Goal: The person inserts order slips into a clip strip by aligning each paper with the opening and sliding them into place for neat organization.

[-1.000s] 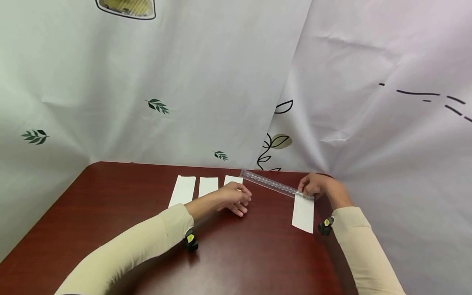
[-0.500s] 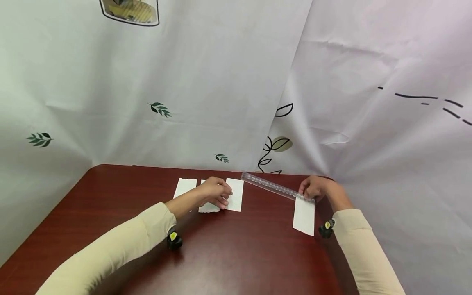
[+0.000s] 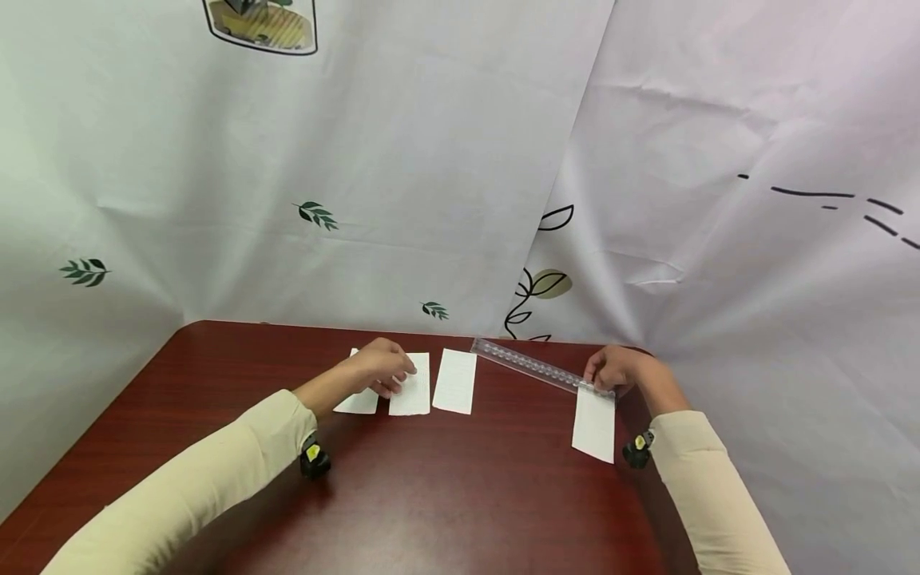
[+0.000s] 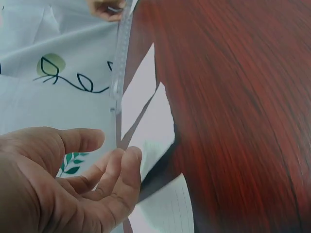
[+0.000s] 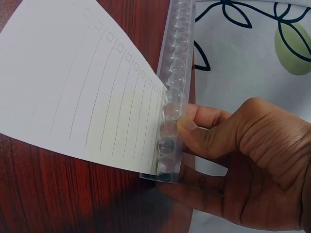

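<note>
My right hand (image 3: 616,369) pinches one end of a clear plastic strip (image 5: 171,97) with a row of round bumps, thumb on top and fingers beneath. A white slip of paper (image 5: 82,97), printed with lines and small checkboxes, meets the strip along its short edge at that end. In the head view this paper (image 3: 595,425) hangs toward the near side. My left hand (image 3: 379,367) hovers over two white slips, a left one (image 3: 359,402) and a middle one (image 3: 413,395), covering part of each. In the left wrist view its fingers (image 4: 127,170) are loosely bent and hold nothing.
A third white slip (image 3: 455,382) lies beside them, near the strip's far end. Everything is on a dark red wooden table (image 3: 460,487), whose right edge runs close below the right forearm. A pale printed cloth (image 3: 402,176) hangs behind the table.
My left hand has moved leftward from the third slip to over the left and middle slips, uncovering the third. My right hand keeps its pinch on the strip.
</note>
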`<state>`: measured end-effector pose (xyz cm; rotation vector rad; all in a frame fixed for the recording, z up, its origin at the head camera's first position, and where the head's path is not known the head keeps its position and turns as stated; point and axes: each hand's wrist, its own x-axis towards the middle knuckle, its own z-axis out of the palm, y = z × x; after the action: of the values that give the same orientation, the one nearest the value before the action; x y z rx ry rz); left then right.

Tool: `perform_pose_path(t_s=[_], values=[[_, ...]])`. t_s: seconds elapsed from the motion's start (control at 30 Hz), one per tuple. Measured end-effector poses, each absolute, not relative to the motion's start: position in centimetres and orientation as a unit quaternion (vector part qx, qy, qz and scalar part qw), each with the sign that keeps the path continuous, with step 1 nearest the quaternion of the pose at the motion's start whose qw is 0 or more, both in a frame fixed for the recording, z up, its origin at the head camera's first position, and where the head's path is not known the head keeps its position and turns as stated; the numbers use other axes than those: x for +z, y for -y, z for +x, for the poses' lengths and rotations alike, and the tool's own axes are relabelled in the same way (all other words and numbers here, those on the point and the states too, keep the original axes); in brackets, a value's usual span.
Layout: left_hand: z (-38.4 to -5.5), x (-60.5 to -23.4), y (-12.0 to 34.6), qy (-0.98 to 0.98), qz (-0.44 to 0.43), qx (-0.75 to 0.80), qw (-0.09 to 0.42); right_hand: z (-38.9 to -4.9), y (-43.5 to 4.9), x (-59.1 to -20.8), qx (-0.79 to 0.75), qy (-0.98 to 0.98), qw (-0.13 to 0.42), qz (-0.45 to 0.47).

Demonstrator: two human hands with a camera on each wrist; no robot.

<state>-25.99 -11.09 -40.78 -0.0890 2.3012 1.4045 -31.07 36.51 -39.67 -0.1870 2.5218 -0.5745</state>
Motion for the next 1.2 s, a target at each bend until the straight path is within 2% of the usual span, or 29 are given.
perform_pose_path(t_s=[0.37,0.53,0.6,0.8,0.93,1.2], values=[[-25.5,-40.4,14.2,-0.914,-0.016,0.38,0.145,-31.4,-36.7,-39.9,-0.217,-0.935,0.274,-0.064],[-29.1,-45.2,16.7,-0.947,-0.014,0.298,0.115,-31.2,-36.7,-39.7,-0.218,-0.935,0.273,-0.064],[-29.9,-46.3,17.1,-0.952,-0.023,0.282,0.118,-31.2,-36.7,-39.7,-0.217,-0.935,0.274,-0.064],[-26.1,-43.0,15.3,-0.958,-0.05,0.262,0.11,-31.4,-36.8,-39.5,-0.216,-0.932,0.282,-0.065],[-25.2,-42.6,15.0,-0.962,-0.064,0.249,0.09,-31.4,-36.8,-39.6,-0.218,-0.931,0.285,-0.069],[-27.2,-44.0,16.8,-0.955,-0.093,0.258,0.116,-31.4,-36.7,-39.6,-0.219,-0.93,0.289,-0.065]])
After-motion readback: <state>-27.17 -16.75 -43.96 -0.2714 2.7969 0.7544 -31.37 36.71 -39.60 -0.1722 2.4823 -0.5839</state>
